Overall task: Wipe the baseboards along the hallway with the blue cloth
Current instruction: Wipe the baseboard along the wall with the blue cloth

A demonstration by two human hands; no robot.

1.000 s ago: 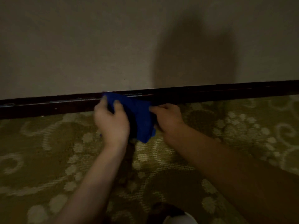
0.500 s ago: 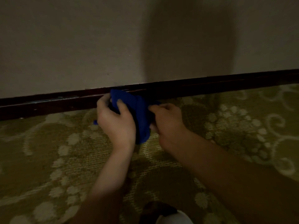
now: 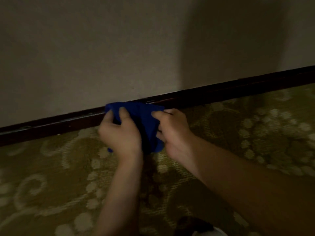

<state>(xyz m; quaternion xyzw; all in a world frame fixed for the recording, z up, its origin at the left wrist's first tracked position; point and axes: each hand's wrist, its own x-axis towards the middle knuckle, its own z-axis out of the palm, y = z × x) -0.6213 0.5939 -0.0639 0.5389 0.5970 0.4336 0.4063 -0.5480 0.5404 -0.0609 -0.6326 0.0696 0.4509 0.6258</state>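
Observation:
A bunched blue cloth (image 3: 141,116) hangs between both hands, just in front of the dark brown baseboard (image 3: 221,93) that runs slantwise from lower left to upper right under a beige wall. My left hand (image 3: 119,133) grips the cloth's left side, thumb over the top fold. My right hand (image 3: 173,130) pinches its right edge. The cloth's upper edge overlaps the top of the baseboard; whether it touches there is unclear. The lower part of the cloth dangles over the carpet.
An olive-green carpet (image 3: 255,133) with pale swirl and dot patterns covers the floor up to the baseboard. A dark and white object (image 3: 199,227), partly cut off, sits at the bottom edge. The scene is dim, with a shadow on the wall.
Both hands have stayed on the cloth and regripped it, gathering it tighter. The view has tilted, so the baseboard now slants up to the right.

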